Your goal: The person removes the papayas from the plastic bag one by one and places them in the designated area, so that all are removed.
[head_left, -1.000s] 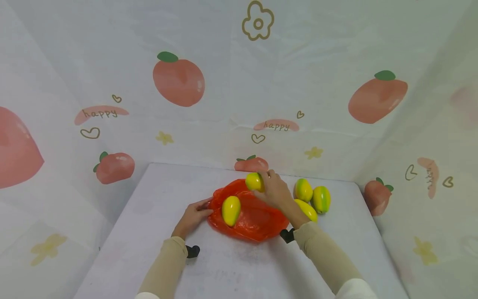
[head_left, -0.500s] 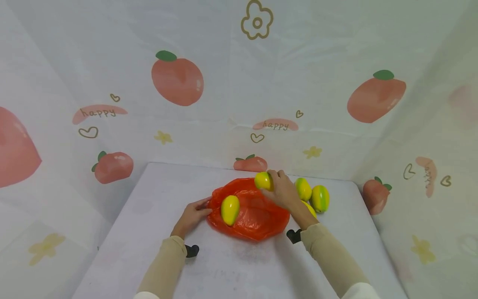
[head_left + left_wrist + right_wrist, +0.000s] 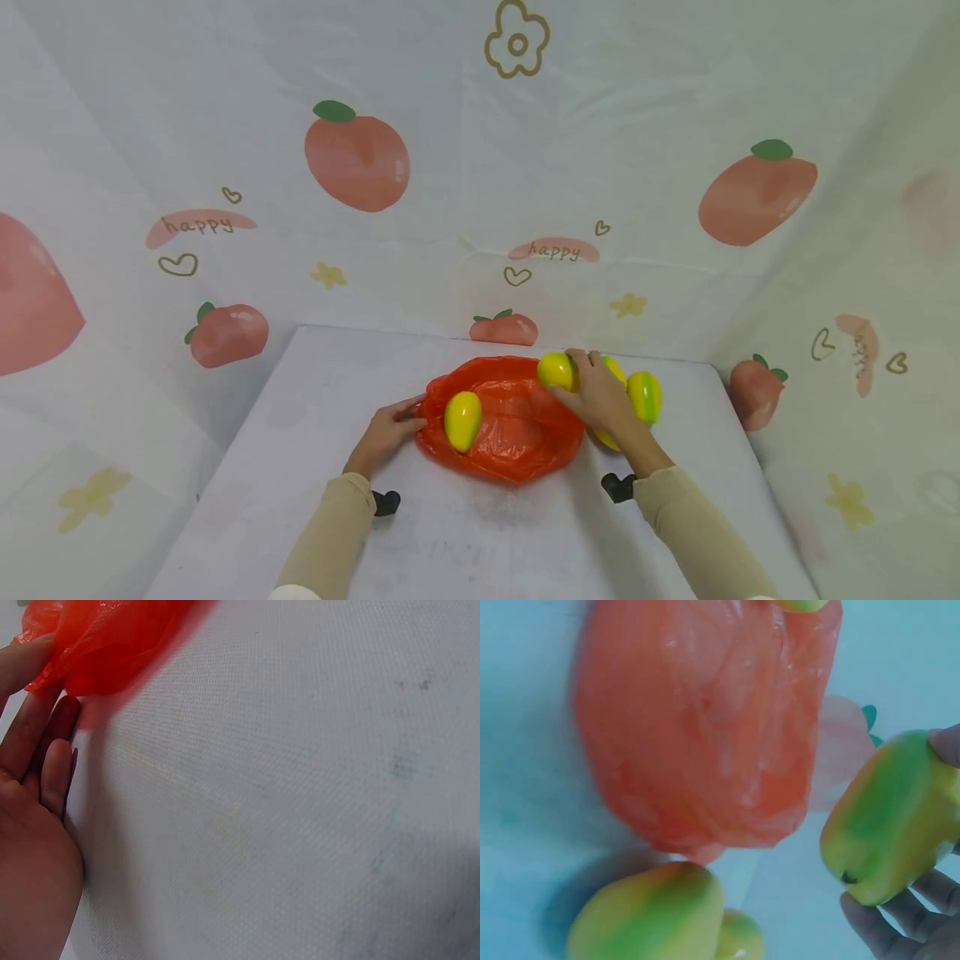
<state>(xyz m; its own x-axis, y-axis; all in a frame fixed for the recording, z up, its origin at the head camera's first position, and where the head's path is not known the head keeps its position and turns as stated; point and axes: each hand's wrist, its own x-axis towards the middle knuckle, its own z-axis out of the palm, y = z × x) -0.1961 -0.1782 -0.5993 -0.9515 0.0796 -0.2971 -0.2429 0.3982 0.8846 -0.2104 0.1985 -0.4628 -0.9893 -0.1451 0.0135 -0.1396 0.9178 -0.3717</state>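
Observation:
A red plastic bag [image 3: 517,442] lies spread open on the table, its mouth upward, with one yellow mango [image 3: 463,422] inside at the left. At the bag's left rim, my left hand [image 3: 385,437] pinches the plastic between thumb and fingers, as the left wrist view also shows. My right hand [image 3: 600,396] grips another mango [image 3: 889,817], yellow with a green stripe, raised at the bag's right edge. Further mangoes lie right of the bag; one stands out plainly, a striped mango [image 3: 645,397], while others are partly hidden behind my right hand and forearm.
The white table [image 3: 300,517] meets patterned cloth walls [image 3: 450,167] at the back and sides. In the right wrist view a mango [image 3: 649,915] lies close beside the bag, with part of another behind it.
My right hand has carried its mango rightward, from above the bag to its right edge by the loose mangoes. My left hand keeps its place on the rim.

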